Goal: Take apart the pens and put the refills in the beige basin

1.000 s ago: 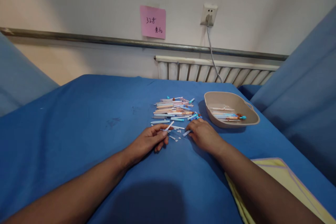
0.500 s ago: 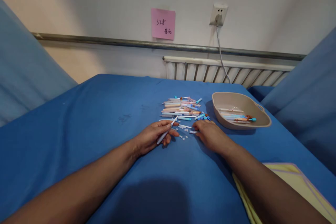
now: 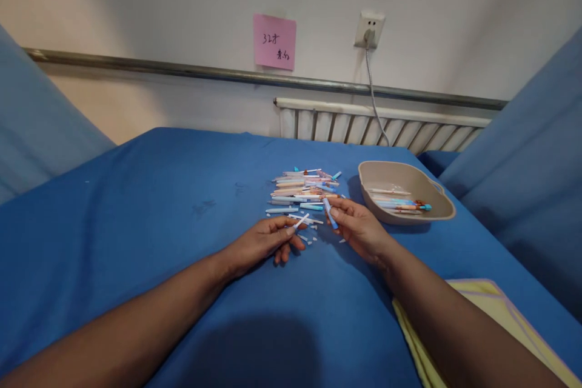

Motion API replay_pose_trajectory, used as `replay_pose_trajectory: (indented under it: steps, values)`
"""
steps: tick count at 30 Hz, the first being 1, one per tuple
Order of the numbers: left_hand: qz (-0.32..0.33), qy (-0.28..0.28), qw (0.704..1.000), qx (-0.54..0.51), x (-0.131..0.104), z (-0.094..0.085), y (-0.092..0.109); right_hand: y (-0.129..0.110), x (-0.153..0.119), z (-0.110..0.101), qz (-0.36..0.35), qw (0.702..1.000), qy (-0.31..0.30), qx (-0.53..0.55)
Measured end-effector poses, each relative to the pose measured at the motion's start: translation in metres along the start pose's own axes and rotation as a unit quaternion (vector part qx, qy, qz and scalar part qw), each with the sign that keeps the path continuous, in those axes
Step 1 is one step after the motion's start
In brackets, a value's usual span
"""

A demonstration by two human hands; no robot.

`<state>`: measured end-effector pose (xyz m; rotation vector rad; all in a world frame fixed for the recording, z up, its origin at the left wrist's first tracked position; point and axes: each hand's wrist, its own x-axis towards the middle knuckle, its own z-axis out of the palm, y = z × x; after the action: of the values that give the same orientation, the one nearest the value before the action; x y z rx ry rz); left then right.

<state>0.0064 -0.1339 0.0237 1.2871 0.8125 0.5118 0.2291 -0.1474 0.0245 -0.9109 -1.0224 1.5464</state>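
Observation:
My left hand [image 3: 273, 237] is closed, with a thin white pen piece [image 3: 301, 220] pinched between thumb and fingers and its tip pointing up to the right. Most of that piece's lower end is hidden by the hand. Across from it, my right hand [image 3: 357, 222] grips a short blue pen part [image 3: 330, 213], tilted, perhaps a cap or barrel. Beyond both hands lies a heap of pens and pen parts [image 3: 302, 185] in blue, white and peach. Small white bits [image 3: 310, 241] are scattered on the blue sheet between the hands.
A beige plastic basket [image 3: 436, 216] with several pens inside stands at the right. At lower right a yellow cloth [image 3: 477, 297] lies under my right arm. The blue sheet [image 3: 150, 194] covers the table up to a wall with a rail [image 3: 182, 76] and a radiator [image 3: 327, 108].
My right hand has risen from the sheet and now holds the blue pen part. My left hand has turned, so less of its pen shows. The view has shifted slightly right.

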Motion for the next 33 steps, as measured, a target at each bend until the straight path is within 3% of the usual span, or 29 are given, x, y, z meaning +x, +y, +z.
replay_pose_trajectory:
  steps: [11, 16, 20, 24, 28, 33]
  values:
    - [0.014, -0.058, 0.996, 0.069, -0.006, 0.011, 0.001, 0.003, -0.003, 0.006, 0.007, 0.996, -0.025, 0.086]
    - [0.02, -0.046, 0.997, 0.062, -0.006, 0.012, 0.0, 0.006, -0.003, 0.007, -0.005, 0.997, -0.009, 0.071]
    - [0.029, -0.021, 0.997, 0.062, -0.005, 0.008, -0.001, 0.009, 0.0, 0.006, -0.031, 1.0, -0.004, 0.004]
    - [0.032, 0.001, 0.997, 0.073, -0.005, 0.006, -0.001, 0.009, 0.001, 0.002, -0.068, 0.989, 0.003, -0.133]
    - [0.027, -0.009, 0.995, 0.1, -0.006, 0.006, 0.002, 0.005, 0.002, 0.0, -0.101, 0.964, 0.008, -0.244]
    - [0.022, -0.021, 0.988, 0.149, -0.008, 0.008, 0.004, 0.006, 0.0, -0.001, -0.134, 0.947, -0.015, -0.292]
